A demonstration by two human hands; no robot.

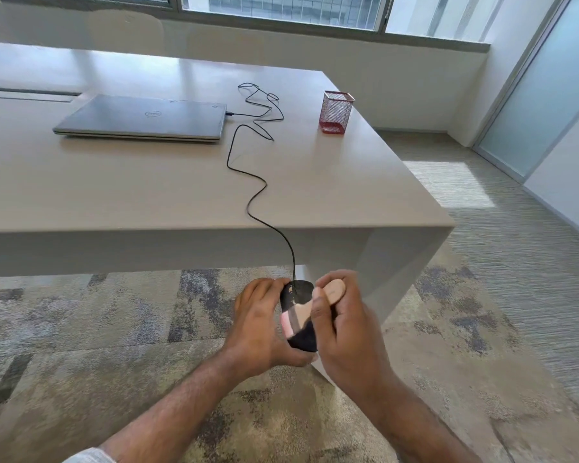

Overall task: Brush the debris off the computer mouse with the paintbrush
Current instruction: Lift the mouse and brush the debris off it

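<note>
- Fingers of the left hand (259,324) curl around the black computer mouse (301,335), closed on its left flank and underside, holding it in the air in front of the table's (181,202) near edge, above the carpet (81,329).
- Right hand (343,332) is closed in a fist around the wooden handle of the paintbrush (303,312); the handle's rounded end pokes out past the knuckles, away from the person.
- From the right fist the brush runs down and to the left, so its pale bristle end lies on the top of the mouse, near the left thumb side.
- Long axis of the mouse points away from the person, its cable end toward the table; the brush crosses that axis on a slant.
- Light specks show on the far upper shell of the mouse, beyond the bristles; I judge the next stroke has to travel forward along the shell to reach them.
- Right hand is the working one and sits touching or just beside the mouse's right side; the left only steadies.
- Cable (248,202) rises from the mouse over the table edge and snakes to the closed laptop (141,118); it looks slack, but a hard pull could drag it.
- Red mesh pen holder (336,111) stands well apart at the table's right; nothing blocks the stroke.
</note>
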